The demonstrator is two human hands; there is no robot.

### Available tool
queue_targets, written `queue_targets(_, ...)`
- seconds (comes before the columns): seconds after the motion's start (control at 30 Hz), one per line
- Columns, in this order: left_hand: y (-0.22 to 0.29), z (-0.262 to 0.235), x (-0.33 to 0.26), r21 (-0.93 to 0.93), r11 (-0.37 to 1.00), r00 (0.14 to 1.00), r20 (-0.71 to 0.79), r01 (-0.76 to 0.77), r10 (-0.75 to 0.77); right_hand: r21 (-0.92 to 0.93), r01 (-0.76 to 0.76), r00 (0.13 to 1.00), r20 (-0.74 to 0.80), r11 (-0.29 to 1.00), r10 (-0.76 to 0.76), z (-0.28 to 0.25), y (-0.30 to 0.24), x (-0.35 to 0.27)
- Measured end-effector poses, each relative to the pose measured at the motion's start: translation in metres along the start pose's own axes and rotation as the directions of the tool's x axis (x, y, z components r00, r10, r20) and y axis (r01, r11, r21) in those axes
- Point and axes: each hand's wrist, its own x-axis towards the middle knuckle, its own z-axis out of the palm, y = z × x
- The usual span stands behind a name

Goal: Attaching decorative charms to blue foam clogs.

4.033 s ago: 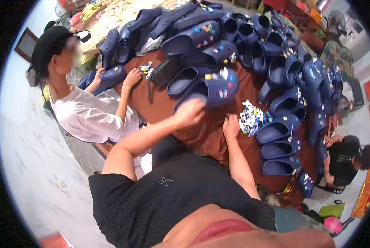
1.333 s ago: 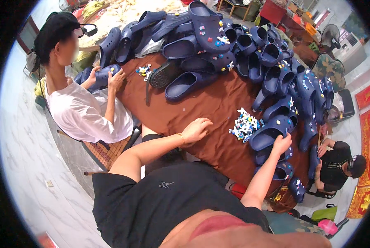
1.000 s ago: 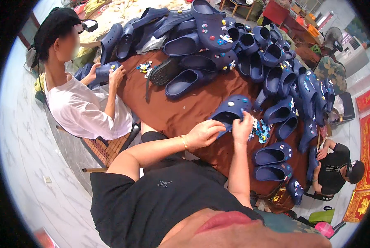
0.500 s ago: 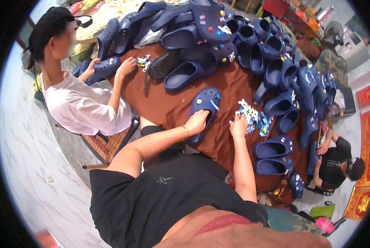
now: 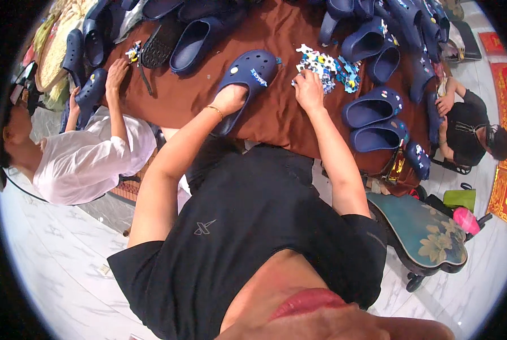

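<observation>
Clog (image 5: 255,64) has shifted left toward cloth edge (image 5: 280,134), leaving room beside charms (image 5: 322,63).

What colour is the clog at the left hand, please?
The clog is dark blue, best seen in the head view.

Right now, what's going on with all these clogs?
A person has their left hand in the opening of a blue clog, its toe pointing away from them, over a brown cloth. Their right hand is at the near edge of a pile of small charms. The clog bears a few charms; many holes are bare. To the left, a co-worker in white holds another clog. More clogs crowd the far and right sides.
</observation>
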Motion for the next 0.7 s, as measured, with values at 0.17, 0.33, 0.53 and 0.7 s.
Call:
queue_targets(0.17,-0.007,0.021,0.011,0.082,0.971,0.966,0.114,0.223,-0.231,0.356,-0.184,0.972,-0.075,0.916,0.224,0.010,-0.015,0.020)
queue_targets(0.33,0.005,0.011,0.014,0.004,0.958,0.954,0.087,0.286,-0.286,0.673,-0.334,0.939,0.172,0.660,0.299,0.011,-0.043,0.038)
queue_targets(0.53,-0.012,0.035,0.010,0.005,0.987,0.971,-0.180,0.158,-0.155,0.722,-0.332,0.940,0.195,0.607,0.281,0.022,-0.053,0.052)
queue_targets(0.7,-0.008,0.030,0.012,-0.010,0.981,0.979,-0.065,0.192,-0.192,0.711,-0.437,0.899,0.363,0.551,0.244,0.036,-0.040,0.060)
